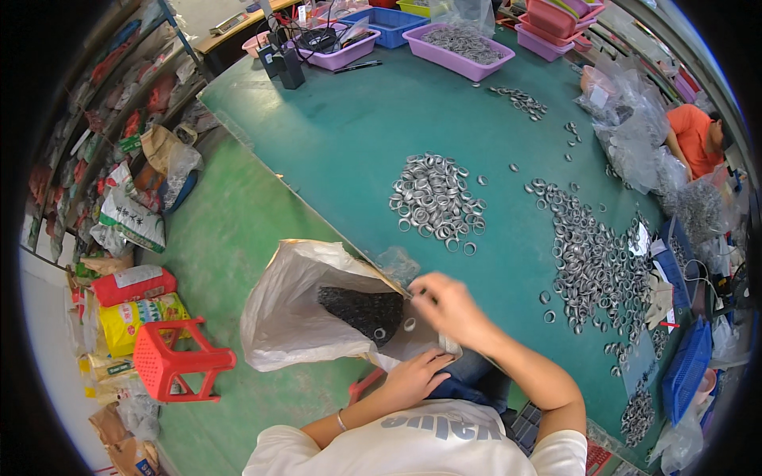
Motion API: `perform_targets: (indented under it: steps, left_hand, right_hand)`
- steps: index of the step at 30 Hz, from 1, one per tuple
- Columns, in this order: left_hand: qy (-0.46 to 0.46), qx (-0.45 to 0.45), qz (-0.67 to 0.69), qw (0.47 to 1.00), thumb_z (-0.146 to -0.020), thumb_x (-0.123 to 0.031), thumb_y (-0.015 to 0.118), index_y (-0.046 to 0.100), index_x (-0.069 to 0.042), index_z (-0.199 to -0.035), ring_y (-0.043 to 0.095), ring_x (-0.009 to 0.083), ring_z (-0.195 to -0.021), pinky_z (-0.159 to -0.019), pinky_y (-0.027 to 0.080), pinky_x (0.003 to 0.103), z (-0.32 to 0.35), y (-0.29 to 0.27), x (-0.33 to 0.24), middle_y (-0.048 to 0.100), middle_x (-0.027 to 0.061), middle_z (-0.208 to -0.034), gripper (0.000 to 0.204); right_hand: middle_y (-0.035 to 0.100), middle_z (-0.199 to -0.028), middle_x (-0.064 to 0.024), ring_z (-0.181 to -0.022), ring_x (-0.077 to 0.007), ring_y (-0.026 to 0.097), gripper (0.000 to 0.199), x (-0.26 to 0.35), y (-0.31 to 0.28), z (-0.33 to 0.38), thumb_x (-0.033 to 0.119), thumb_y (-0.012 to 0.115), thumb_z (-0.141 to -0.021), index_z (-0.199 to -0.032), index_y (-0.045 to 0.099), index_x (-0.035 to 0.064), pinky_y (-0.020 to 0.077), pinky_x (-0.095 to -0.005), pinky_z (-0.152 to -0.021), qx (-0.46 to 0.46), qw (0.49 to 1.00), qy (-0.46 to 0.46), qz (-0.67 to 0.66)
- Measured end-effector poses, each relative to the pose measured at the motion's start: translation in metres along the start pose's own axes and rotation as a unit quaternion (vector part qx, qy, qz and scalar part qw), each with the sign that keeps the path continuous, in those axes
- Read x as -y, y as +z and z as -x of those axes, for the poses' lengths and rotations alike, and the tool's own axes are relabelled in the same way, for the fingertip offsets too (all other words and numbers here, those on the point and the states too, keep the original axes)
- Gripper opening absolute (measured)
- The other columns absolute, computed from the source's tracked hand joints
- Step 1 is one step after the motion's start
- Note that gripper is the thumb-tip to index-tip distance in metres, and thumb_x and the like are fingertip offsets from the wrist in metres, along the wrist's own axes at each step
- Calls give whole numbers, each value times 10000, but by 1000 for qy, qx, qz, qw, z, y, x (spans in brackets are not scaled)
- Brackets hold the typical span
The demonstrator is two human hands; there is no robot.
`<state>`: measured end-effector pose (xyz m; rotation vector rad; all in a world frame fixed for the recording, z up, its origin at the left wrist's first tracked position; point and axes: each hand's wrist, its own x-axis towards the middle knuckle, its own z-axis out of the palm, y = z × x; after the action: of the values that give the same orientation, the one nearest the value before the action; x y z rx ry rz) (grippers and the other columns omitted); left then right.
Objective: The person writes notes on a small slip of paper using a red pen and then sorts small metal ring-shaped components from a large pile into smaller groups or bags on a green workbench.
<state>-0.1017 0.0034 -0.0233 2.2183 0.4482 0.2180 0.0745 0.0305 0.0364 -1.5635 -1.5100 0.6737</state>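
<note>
A white woven sack (274, 325) gapes at the table's near left edge, with a dark mass of small pieces (357, 311) inside. One grey metal ring (380, 333) lies on that mass; another ring (409, 324) shows against the sack's inner wall. My right hand (454, 309) is over the sack's right rim by the table edge. Its fingers are bent and smeared by motion, so any small thing in them cannot be made out. My left hand (417, 374) lies flat with fingers extended on the sack's near edge. Beyond the sack, a pile of metal rings (436, 197) sits on the green table (333, 143).
A larger spread of rings (595, 262) covers the table's right side, with a blue basket (686, 369) beside it. Purple (460, 67) and blue trays (389, 24) stand at the back. On the floor at left is a red stool (163, 357). A person in orange (697, 139) is at far right.
</note>
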Motion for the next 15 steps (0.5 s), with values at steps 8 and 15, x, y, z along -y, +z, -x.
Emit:
perform_targets:
  steps: [8, 15]
  left_hand:
    - [-12, 16, 9, 1000, -905, -232, 601, 569, -98, -1228, 604, 299, -991, -792, 519, 390, -1, -3, -4, 549, 99, -1163, 351]
    - [-18, 6, 20, 1000, -903, -226, 607, 579, -95, -1220, 605, 291, -1006, -801, 518, 383, 2, -2, -1, 552, 97, -1178, 344]
  right_hand:
    - [554, -988, -124, -932, -318, 546, 171, -62, -47, -46, 30, 664, -796, -943, 577, 30, 471, -429, -778, -195, 943, 5, 269]
    - [605, -830, -102, -753, -223, 588, 60, -60, -62, -45, -39, 601, -848, -891, 569, -12, 479, -333, -701, -188, 976, 38, 106]
